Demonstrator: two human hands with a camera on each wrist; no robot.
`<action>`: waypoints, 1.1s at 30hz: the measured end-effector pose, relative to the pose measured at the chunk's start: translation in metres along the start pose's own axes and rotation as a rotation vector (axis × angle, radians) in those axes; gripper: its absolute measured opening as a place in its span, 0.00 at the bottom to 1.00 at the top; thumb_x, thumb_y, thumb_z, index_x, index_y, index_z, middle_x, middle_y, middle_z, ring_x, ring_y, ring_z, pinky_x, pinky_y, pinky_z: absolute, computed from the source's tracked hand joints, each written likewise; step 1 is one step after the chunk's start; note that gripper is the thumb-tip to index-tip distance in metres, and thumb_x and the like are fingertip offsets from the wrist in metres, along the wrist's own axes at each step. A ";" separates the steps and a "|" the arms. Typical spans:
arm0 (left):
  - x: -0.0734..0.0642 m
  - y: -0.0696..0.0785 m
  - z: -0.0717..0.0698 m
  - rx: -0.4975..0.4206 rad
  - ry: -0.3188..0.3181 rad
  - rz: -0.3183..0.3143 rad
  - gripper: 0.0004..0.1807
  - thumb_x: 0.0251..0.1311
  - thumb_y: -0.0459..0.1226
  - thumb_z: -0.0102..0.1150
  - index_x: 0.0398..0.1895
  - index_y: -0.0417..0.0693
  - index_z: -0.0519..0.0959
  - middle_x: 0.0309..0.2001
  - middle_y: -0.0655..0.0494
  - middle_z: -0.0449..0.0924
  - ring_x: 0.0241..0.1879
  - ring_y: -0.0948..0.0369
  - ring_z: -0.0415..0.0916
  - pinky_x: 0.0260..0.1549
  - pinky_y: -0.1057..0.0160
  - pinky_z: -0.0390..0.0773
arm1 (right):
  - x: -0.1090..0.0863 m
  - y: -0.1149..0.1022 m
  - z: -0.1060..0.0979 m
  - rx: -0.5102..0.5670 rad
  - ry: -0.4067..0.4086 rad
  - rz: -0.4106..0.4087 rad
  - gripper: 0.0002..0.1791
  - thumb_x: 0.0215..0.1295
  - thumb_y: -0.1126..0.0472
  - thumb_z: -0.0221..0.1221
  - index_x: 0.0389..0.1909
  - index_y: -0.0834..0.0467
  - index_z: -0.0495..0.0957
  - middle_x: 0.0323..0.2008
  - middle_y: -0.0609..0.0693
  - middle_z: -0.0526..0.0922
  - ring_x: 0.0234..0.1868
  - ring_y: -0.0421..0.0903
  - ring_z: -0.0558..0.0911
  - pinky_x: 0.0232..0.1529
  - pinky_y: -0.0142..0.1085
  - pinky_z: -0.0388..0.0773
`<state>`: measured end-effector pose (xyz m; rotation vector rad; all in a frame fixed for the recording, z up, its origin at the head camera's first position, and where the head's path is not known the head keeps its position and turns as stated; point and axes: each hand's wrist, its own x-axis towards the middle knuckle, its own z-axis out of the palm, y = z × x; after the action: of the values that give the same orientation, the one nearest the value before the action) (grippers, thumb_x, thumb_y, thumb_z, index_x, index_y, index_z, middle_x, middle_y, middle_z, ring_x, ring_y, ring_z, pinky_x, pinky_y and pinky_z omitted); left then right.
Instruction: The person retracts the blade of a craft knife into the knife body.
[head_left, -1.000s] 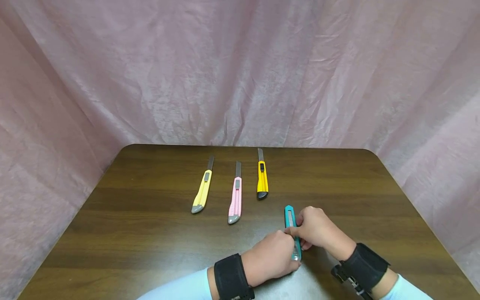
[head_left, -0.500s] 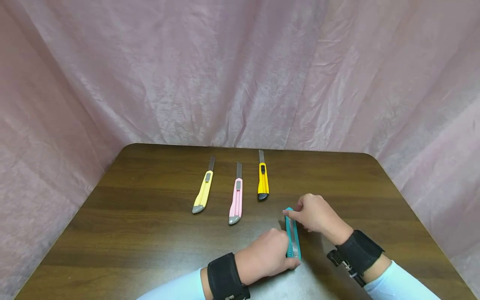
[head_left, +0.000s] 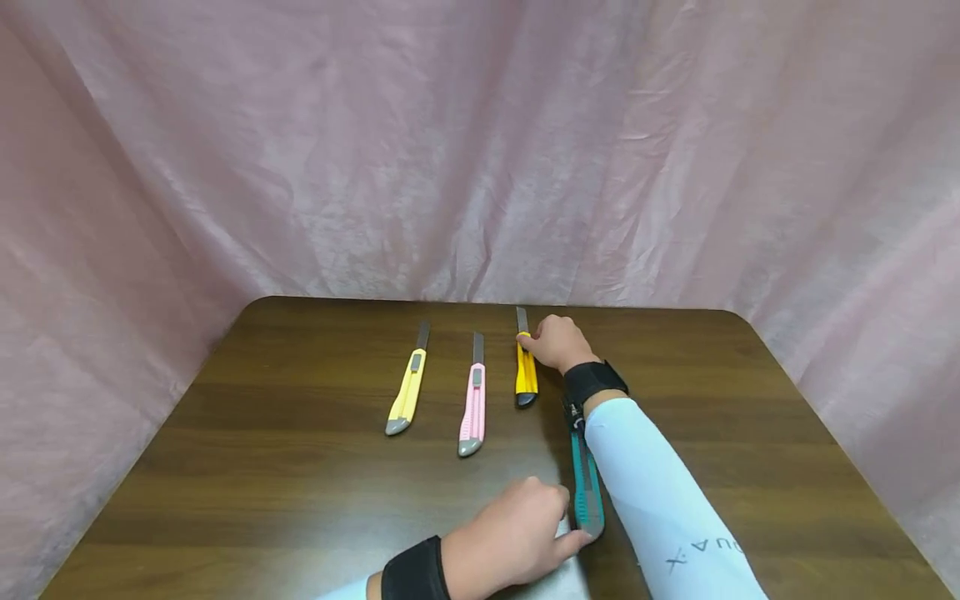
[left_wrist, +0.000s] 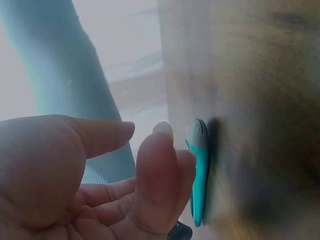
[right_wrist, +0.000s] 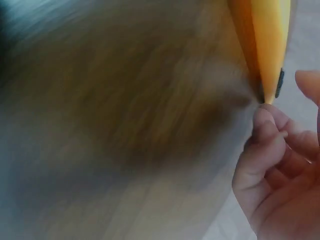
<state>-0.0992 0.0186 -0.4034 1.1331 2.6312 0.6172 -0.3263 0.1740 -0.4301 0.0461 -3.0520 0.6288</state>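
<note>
My right hand (head_left: pixel 558 343) is at the front part of the deep-yellow utility knife (head_left: pixel 527 371), whose blade points to the far table edge. The right wrist view has the fingertips (right_wrist: pixel 262 117) right by the knife's (right_wrist: pixel 272 40) body, with the thumb held apart from it. Nearer to me lies a teal utility knife (head_left: pixel 588 496), its far end covered by the right wrist strap. My left hand (head_left: pixel 517 533) is beside its near end. Seen from the left wrist, the loosely curled fingers (left_wrist: pixel 155 185) hold nothing, and the teal knife (left_wrist: pixel 200 175) lies just beyond them.
A pink utility knife (head_left: pixel 472 408) and a pale-yellow one (head_left: pixel 408 387) lie left of the deep-yellow knife, blades out and pointing away. The wooden table (head_left: pixel 262 467) ends at a pink curtain (head_left: pixel 450 150). The right sleeve (head_left: pixel 667 508) crosses beside the teal knife.
My right hand has left the teal knife and reached forward to the deep-yellow knife. My left hand has shifted slightly toward me; the teal knife stays on the table.
</note>
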 end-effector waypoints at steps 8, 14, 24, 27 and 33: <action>-0.004 -0.003 -0.005 -0.030 -0.095 -0.058 0.18 0.61 0.50 0.59 0.18 0.52 0.74 0.10 0.65 0.66 0.10 0.72 0.64 0.05 0.73 0.65 | 0.007 -0.008 0.001 0.052 -0.150 0.207 0.29 0.56 0.33 0.59 0.17 0.56 0.75 0.12 0.48 0.70 0.15 0.46 0.75 0.15 0.33 0.75; -0.005 -0.007 -0.006 -0.011 -0.123 -0.109 0.19 0.60 0.51 0.59 0.18 0.52 0.74 0.11 0.64 0.66 0.11 0.71 0.65 0.06 0.71 0.66 | 0.004 -0.012 0.003 0.107 -0.165 0.291 0.24 0.56 0.40 0.63 0.25 0.60 0.78 0.16 0.49 0.74 0.15 0.44 0.75 0.15 0.31 0.75; 0.001 -0.034 -0.025 -0.136 0.027 -0.128 0.16 0.60 0.49 0.61 0.30 0.46 0.78 0.17 0.65 0.71 0.15 0.71 0.68 0.17 0.72 0.73 | 0.000 -0.023 -0.016 0.234 -0.054 0.188 0.27 0.56 0.40 0.63 0.14 0.59 0.75 0.09 0.47 0.70 0.11 0.43 0.70 0.09 0.30 0.66; 0.000 -0.047 -0.031 -0.267 0.083 -0.132 0.16 0.60 0.46 0.62 0.37 0.41 0.78 0.14 0.64 0.72 0.11 0.70 0.70 0.14 0.70 0.73 | -0.017 -0.032 -0.030 0.247 0.058 0.049 0.28 0.56 0.40 0.64 0.12 0.58 0.72 0.10 0.46 0.67 0.11 0.42 0.68 0.09 0.29 0.62; -0.002 -0.069 -0.038 -0.390 0.174 -0.190 0.20 0.62 0.45 0.60 0.47 0.37 0.73 0.17 0.61 0.73 0.10 0.66 0.73 0.08 0.67 0.74 | -0.069 -0.053 -0.048 0.232 0.302 -0.210 0.22 0.55 0.42 0.65 0.22 0.54 0.70 0.15 0.45 0.68 0.14 0.40 0.69 0.11 0.29 0.67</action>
<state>-0.1555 -0.0369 -0.4012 0.7351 2.5530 1.1683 -0.2547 0.1458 -0.3670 0.2484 -2.6293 0.8784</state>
